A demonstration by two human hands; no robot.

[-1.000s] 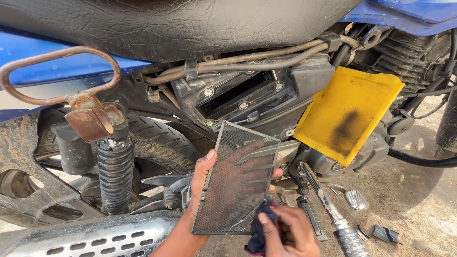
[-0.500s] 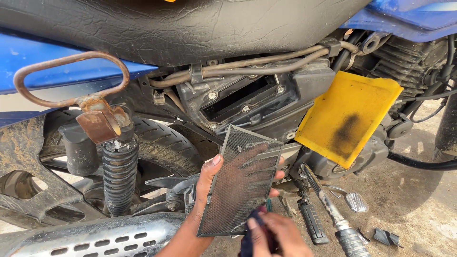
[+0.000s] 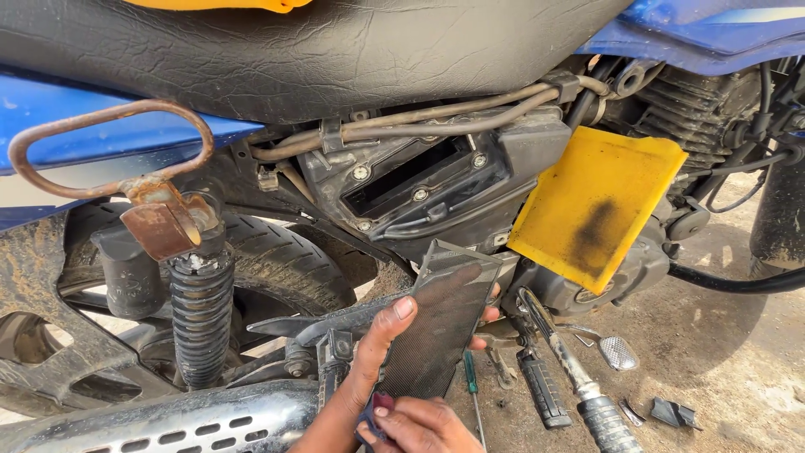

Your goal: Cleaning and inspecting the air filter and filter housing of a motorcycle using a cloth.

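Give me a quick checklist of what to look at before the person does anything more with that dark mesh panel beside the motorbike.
1. Left hand has a firm hold on the mesh panel: ok, thumb in front, fingertips showing at the far edge.
2. Right hand has its dark blue cloth ready: ok, at the panel's lower end.
3. Open air box free of loose bits: cannot tell, its inside is dark.
4. Yellow foam sheet safely parked: ok, leaning on the engine, though it carries a dark stain.
5. Screwdriver within reach: ok, lying on the ground just under the panel.
6. Panel clean: cannot tell.
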